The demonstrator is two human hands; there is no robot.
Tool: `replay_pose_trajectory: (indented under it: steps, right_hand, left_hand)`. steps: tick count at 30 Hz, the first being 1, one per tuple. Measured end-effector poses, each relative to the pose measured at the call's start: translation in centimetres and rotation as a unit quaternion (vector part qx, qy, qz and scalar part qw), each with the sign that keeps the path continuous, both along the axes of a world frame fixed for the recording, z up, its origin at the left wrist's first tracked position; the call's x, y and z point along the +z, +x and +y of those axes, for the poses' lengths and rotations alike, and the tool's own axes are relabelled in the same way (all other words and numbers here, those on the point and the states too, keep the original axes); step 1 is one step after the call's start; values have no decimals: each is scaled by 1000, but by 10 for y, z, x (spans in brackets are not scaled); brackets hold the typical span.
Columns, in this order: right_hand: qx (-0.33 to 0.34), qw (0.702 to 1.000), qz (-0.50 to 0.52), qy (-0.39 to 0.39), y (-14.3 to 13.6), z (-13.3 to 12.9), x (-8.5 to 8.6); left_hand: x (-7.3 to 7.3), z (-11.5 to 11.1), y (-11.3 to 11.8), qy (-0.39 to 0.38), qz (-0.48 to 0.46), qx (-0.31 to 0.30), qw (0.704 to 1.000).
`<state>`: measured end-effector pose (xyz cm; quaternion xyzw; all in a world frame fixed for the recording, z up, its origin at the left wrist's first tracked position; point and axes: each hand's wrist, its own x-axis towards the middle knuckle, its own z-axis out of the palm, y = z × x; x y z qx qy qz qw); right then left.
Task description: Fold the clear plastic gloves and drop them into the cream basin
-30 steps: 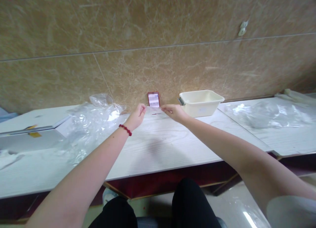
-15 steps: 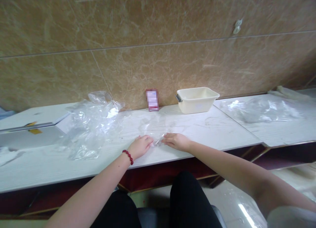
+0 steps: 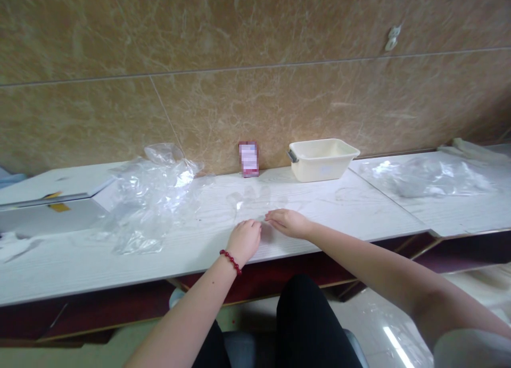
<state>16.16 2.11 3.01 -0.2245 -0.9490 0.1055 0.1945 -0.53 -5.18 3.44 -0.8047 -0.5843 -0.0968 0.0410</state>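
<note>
My left hand [image 3: 245,240], with a red bead bracelet [image 3: 230,261] at the wrist, is low over the white table's front part, its fingers curled closed. Close by on its right is my right hand [image 3: 289,223], fingers pressed together and pointing at the left one. Only a narrow gap separates the fingertips. Whatever they hold is hidden or too see-through to make out. Just beyond the hands, small clear plastic pieces [image 3: 255,196] lie flat on the table.
A heap of clear plastic bags [image 3: 155,198] lies left, beside a white box [image 3: 51,216]. At the wall stand a small red-edged card or packet [image 3: 249,159] and a cream tub [image 3: 324,163]. More clear plastic [image 3: 435,177] lies right. The table edge [image 3: 287,257] runs before my knees.
My left hand has moved right, closer to my right hand, and its fingers have curled more. The clear plastic that showed between the hands is now out of sight. The view has shifted slightly.
</note>
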Motion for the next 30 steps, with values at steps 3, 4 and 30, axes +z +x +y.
replay_pose_trajectory:
  steps: [3, 4, 30]
  right_hand:
    - [3, 1000, -1, -21, -14, 7, -4]
    - [0, 1000, -5, -31, -18, 9, -6]
    - [-79, 987, -134, 44, -69, 49, -10]
  left_hand:
    - [-15, 7, 12, 12, -12, -12, 1000]
    - [-20, 8, 14, 25, -15, -15, 999]
    - [-31, 1, 10, 38, -40, -4, 998]
